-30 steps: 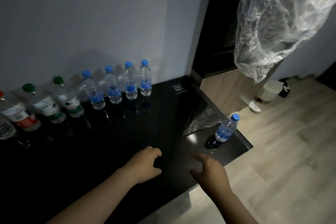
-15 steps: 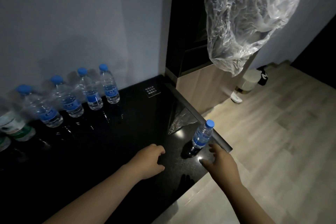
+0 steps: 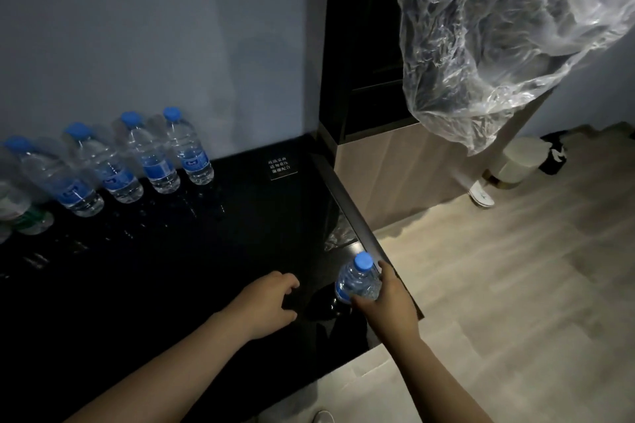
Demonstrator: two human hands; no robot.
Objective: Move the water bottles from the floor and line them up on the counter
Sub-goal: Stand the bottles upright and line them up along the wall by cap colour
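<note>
A small blue-capped water bottle (image 3: 357,280) stands near the right corner of the black counter (image 3: 206,251). My right hand (image 3: 386,302) is wrapped around its lower half. My left hand (image 3: 268,302) hovers over the counter just left of that bottle, fingers curled and holding nothing. Along the wall stands a row of several blue-capped bottles (image 3: 151,154). A green-labelled bottle (image 3: 29,216) shows at the left edge, partly cut off.
A crumpled clear plastic bag (image 3: 498,45) hangs at the upper right. A small sign plate (image 3: 280,166) lies on the counter by the dark cabinet (image 3: 360,62). On the wooden floor (image 3: 515,285) are a white bin (image 3: 515,165) and a white shoe (image 3: 482,197).
My right hand moved forward and closed around the lone bottle at the counter corner. The view swung to the right, pushing the bottle row towards the left edge. My left hand stayed in place.
</note>
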